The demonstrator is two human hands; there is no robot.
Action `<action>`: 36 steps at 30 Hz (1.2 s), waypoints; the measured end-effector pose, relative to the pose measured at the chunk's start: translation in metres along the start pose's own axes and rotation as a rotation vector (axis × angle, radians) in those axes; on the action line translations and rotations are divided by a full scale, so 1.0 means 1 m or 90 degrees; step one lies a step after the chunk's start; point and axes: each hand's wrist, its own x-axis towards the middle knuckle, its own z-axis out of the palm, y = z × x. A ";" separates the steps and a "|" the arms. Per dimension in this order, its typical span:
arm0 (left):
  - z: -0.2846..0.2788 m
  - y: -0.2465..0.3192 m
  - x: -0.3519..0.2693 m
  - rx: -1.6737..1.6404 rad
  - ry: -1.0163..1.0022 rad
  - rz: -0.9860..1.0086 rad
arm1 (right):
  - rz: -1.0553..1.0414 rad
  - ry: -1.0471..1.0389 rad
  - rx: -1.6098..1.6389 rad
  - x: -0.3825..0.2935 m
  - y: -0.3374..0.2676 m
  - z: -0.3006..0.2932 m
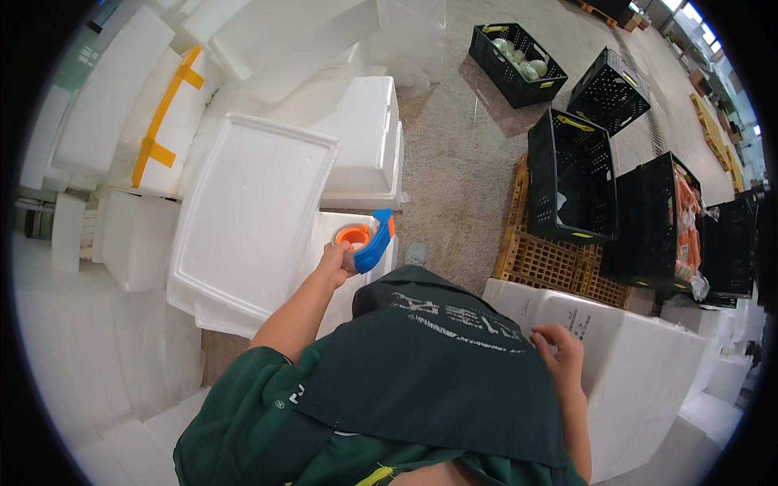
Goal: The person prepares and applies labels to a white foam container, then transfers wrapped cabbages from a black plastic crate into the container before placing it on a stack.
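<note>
My left hand point(335, 264) grips a blue and orange tape dispenser point(377, 248) with a roll of tape on it. The dispenser is over a white foam box point(333, 307), partly hidden by my arm and apron. Just left of that hand lies a stack of white foam lids point(255, 212), the top one tilted in my view. My right hand point(560, 349) hangs beside my dark apron point(437, 370), its fingers loosely curled with nothing visible in them. Close to it stands a large white foam box point(638, 376) bearing printed writing.
More foam boxes point(340, 133) are piled ahead and leftward, one sealed with yellow tape point(167, 115). On the right, a yellow plastic pallet point(541, 261) carries black crates point(571, 176), one with bagged carrots point(687, 225). Another crate point(516, 67) on the floor holds round pale vegetables.
</note>
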 end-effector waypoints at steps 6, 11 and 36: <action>0.000 0.066 0.066 0.053 -0.002 -0.018 | -0.022 -0.034 -0.077 0.105 -0.041 0.007; 0.008 0.103 0.110 -0.014 0.004 0.007 | 0.024 -0.115 -0.081 0.167 -0.044 0.022; 0.124 0.296 0.274 0.450 0.249 0.088 | 0.154 -0.169 -0.050 0.504 0.044 -0.067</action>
